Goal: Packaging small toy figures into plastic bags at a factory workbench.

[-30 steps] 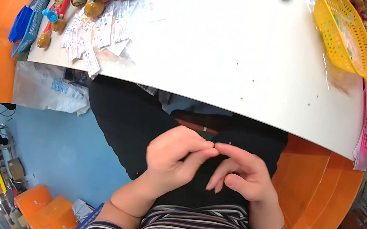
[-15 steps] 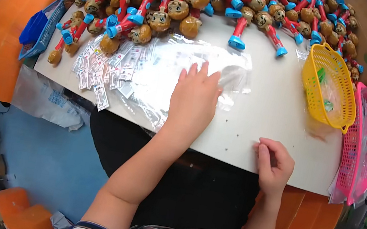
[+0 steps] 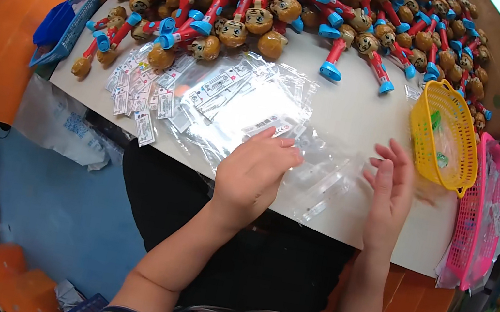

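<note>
My left hand (image 3: 254, 173) lies palm down on a heap of clear plastic bags (image 3: 252, 100) near the front edge of the white table (image 3: 363, 109), its fingers bent on one bag. To its right my right hand (image 3: 387, 192) hovers edge-on over the table with fingers apart and nothing in it. A loose clear bag (image 3: 324, 185) lies between the two hands. A big pile of brown-headed toys with red stems and blue bases (image 3: 276, 2) fills the far side of the table.
Small printed label cards (image 3: 141, 95) are spread at the left of the bags. A yellow basket (image 3: 445, 136) and a pink basket (image 3: 481, 214) stand at the right edge. A blue basket (image 3: 59, 31) sits at the far left.
Both hands were together at my lap a second ago. The left hand went out onto the bags, then drew one toward the front edge. The right hand rose from the table edge and opened.
</note>
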Demonstrator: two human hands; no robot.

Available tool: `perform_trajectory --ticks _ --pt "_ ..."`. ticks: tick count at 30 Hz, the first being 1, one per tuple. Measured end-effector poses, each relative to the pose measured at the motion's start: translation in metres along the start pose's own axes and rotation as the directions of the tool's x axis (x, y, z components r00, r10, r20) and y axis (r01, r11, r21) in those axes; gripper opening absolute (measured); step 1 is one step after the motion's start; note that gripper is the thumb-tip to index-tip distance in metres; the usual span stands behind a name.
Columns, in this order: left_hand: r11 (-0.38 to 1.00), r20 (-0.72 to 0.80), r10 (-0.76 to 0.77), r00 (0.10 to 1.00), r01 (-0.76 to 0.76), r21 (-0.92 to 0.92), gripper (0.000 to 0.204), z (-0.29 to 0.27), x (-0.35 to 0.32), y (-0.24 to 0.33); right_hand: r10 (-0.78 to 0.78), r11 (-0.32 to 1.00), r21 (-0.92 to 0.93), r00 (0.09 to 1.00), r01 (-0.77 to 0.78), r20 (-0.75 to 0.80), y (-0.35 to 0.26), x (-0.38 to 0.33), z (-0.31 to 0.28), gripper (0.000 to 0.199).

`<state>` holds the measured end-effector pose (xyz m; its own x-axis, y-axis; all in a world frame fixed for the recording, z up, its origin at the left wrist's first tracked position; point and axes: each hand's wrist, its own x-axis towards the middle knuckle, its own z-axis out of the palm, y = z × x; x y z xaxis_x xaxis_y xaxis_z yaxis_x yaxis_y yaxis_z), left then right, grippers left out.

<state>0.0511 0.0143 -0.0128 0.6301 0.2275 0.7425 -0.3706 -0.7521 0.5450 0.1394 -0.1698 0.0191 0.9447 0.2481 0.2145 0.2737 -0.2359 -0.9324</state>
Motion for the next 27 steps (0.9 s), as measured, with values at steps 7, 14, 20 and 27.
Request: perform_trajectory --ticks 7,14,20,27 --pt "0.992 0.133 -0.122 0.984 0.123 0.003 0.024 -0.003 0.006 0.007 0.201 0.970 0.109 0.971 -0.215 0.126 -0.016 0.001 0.015 0.041" --pt "0.989 0.134 -0.146 0.980 0.145 0.012 0.025 -0.016 -0.002 0.002 0.002 0.952 -0.307 1.000 -0.001 0.002 -0.007 0.004 0.016 0.043" --pt "0.999 0.050 0.040 0.998 -0.039 -0.021 0.027 -0.015 -0.011 0.007 0.344 0.877 0.255 0.902 -0.408 0.260 -0.048 -0.001 0.020 0.044" --pt "0.968 0.279 -0.172 0.945 0.216 -0.132 0.066 -0.043 -0.006 0.022 0.344 0.868 0.185 0.827 -0.460 0.444 -0.026 0.009 0.029 0.040"
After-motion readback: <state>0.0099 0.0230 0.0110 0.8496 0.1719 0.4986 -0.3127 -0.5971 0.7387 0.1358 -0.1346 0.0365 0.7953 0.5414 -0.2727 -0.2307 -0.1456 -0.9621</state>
